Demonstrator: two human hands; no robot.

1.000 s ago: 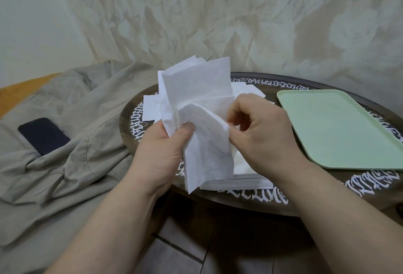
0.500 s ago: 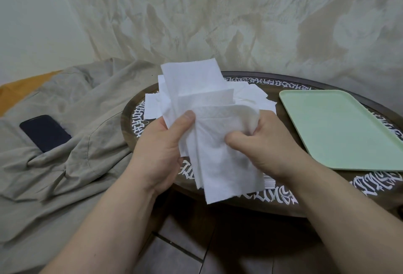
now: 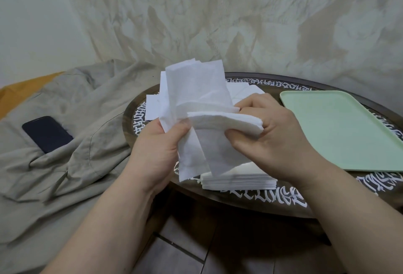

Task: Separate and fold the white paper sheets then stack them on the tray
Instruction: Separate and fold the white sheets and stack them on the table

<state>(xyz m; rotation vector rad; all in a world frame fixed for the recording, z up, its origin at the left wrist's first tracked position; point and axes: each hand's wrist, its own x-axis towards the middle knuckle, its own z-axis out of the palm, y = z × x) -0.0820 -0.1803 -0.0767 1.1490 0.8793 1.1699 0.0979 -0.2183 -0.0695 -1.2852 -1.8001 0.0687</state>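
Head view: peeling one sheet from a bunch.
Left hand (image 3: 157, 151) pinches loose paper sheets (image 3: 196, 90); right hand (image 3: 268, 134) grips a folded wad (image 3: 226, 123). Next, probably fold and carry to the bare tray (image 3: 340, 129).

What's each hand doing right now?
Left hand: closed, pinching the white thin paper sheets.
Right hand: closed, gripping the sheets' folded part.

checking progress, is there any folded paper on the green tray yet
No, the green tray holds no paper; both hands hold sheets above the table.
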